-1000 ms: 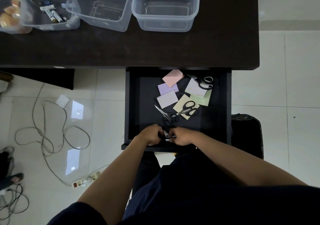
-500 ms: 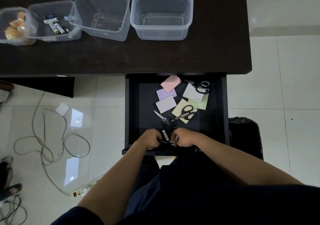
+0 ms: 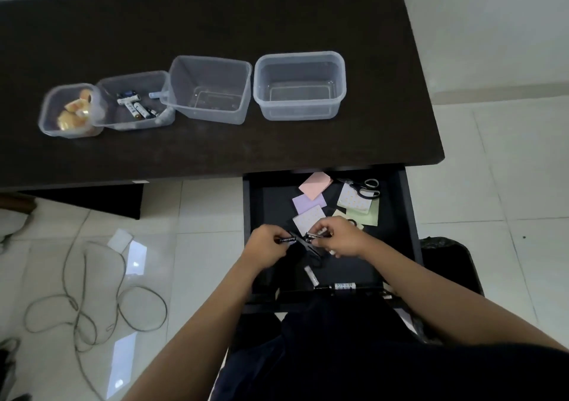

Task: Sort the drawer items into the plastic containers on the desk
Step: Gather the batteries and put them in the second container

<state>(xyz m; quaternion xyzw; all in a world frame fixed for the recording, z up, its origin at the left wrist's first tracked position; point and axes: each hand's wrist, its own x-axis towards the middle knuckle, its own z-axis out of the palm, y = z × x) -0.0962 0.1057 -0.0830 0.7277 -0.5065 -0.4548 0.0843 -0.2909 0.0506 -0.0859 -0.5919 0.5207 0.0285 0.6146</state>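
Both hands hover over the open black drawer (image 3: 411, 222). My left hand (image 3: 264, 245) pinches a black battery (image 3: 286, 240). My right hand (image 3: 341, 237) pinches another black battery (image 3: 317, 234). A white battery (image 3: 311, 275) and another battery (image 3: 344, 285) lie near the drawer's front edge. Further back lie sticky note pads (image 3: 314, 185) and black-handled scissors (image 3: 365, 188); a second pair of scissors (image 3: 311, 251) lies partly under my hands. Four clear containers stand on the dark desk (image 3: 215, 151): one with tape rolls (image 3: 74, 112), one with batteries (image 3: 135, 106), and two empty ones (image 3: 209, 89) (image 3: 300, 86).
A grey cable (image 3: 92, 302) loops over the white tiled floor left of the drawer, with a white square (image 3: 120, 239) beside it. A dark bag (image 3: 446, 262) sits on the floor right of the drawer. My dark clothing fills the lower frame.
Both hands rose from the drawer's front edge toward its middle, each now holding a battery. The camera tilted up, showing more of the desk.
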